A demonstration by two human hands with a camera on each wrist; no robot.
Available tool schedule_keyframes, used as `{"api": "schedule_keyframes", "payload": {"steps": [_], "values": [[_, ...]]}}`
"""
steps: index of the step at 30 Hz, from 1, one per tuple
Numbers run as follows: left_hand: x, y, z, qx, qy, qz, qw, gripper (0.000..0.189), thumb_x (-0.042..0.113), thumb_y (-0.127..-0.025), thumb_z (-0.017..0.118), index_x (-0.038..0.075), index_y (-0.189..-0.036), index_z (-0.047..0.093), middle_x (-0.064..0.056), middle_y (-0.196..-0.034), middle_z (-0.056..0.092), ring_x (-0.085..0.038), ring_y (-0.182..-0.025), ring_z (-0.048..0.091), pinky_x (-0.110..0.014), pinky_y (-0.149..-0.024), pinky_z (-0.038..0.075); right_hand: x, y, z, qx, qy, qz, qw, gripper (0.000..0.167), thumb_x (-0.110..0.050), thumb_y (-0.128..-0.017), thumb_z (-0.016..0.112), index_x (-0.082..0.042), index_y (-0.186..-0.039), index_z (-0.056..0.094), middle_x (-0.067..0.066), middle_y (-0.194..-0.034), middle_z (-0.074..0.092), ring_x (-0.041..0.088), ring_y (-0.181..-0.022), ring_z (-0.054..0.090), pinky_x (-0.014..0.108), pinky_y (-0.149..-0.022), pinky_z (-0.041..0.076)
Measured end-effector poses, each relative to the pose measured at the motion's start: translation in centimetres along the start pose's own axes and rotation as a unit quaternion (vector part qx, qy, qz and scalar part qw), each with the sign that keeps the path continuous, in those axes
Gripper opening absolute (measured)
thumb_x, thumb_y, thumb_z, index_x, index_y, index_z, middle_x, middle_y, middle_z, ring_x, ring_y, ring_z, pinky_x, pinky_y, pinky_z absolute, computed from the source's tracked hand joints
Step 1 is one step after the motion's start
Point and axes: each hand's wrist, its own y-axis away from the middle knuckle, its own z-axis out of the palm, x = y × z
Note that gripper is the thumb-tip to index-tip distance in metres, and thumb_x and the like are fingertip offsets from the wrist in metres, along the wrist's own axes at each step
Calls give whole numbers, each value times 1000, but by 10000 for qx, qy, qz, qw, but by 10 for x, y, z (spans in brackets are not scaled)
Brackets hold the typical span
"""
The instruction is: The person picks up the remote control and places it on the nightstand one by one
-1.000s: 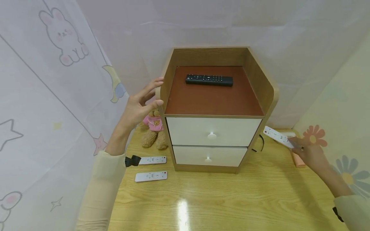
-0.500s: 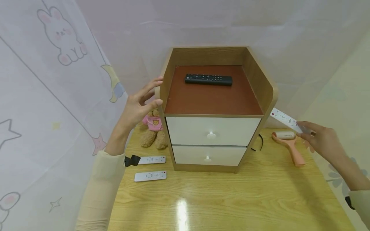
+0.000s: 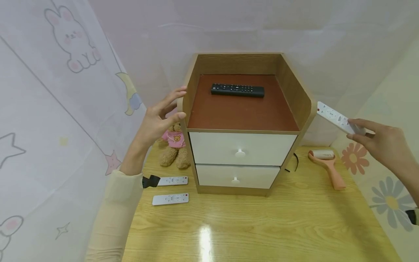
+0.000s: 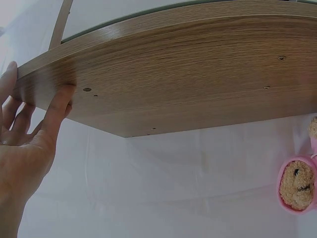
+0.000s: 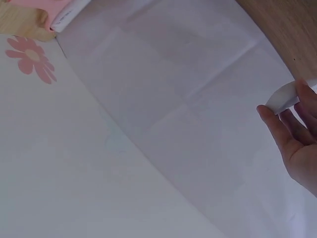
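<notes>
In the head view my right hand (image 3: 387, 143) pinches one end of a white remote control (image 3: 337, 118) between thumb and fingers. The remote is held in the air, tilted, its far end beside the cabinet's right side panel (image 3: 296, 89). The right wrist view shows the remote's rounded end (image 5: 283, 98) between the fingertips. My left hand (image 3: 157, 122) touches the left side panel of the small wooden cabinet (image 3: 243, 116); in the left wrist view its fingers lie against the panel's wood (image 4: 163, 79). A black remote control (image 3: 237, 90) lies on the cabinet's brown top.
Two white remotes, one farther (image 3: 173, 181) and one nearer (image 3: 170, 199), lie on the wooden table (image 3: 248, 225) left of the cabinet. Behind the left arm sits a teddy bear (image 3: 175, 145) in pink. An orange lint roller (image 3: 328, 165) lies right of the cabinet. Both drawers are closed.
My right hand has lifted the white remote up and to the right, away from the lint roller, which is now uncovered. The left hand has stayed at the cabinet's side panel.
</notes>
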Motion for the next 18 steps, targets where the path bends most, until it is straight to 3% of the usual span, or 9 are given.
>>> {"api": "schedule_keyframes", "payload": {"steps": [3, 6, 9, 13, 18], "values": [[0, 0, 0, 4, -21, 25, 10000, 49, -2, -91, 63, -2, -138, 48, -10, -149, 42, -20, -137, 39, -40, -112, 34, -1, -5, -8, 13, 100, 94, 9999, 43, 11, -72, 77, 9, -114, 65, 40, -99, 61, 53, -78, 61, 3, -42, 28], [0, 0, 1, 18, -63, 38, 10000, 49, -1, -91, 63, -2, -138, 48, -10, -149, 42, -20, -137, 39, -41, -112, 34, -1, -9, -17, -98, 231, 398, 9989, 39, 2, -79, 75, 7, -117, 64, 42, -99, 59, 54, -81, 59, 16, -35, 25], [0, 0, 1, 23, -77, 29, 10000, 49, 0, -91, 63, -2, -138, 48, -9, -149, 42, -20, -137, 39, -41, -112, 34, 0, -12, -24, 38, 361, 328, 9988, 37, -9, -85, 74, 6, -117, 64, 41, -90, 60, 55, -77, 58, 20, -33, 19], [0, 0, 1, 23, -63, 35, 10000, 49, -1, -91, 63, -2, -138, 48, -9, -149, 41, -20, -137, 38, -40, -112, 34, -2, -19, -33, 235, 178, 149, 9995, 36, -6, -85, 73, 8, -116, 63, 42, -89, 60, 57, -75, 56, 11, -35, 22], [0, 0, 0, 12, -54, 32, 10000, 49, -3, -91, 63, -2, -138, 48, -10, -149, 41, -20, -138, 38, -40, -112, 34, -9, -33, -43, 98, -167, 292, 9994, 38, 9, -81, 71, 11, -118, 61, 44, -110, 54, 61, -85, 52, -9, -59, 26]]}}
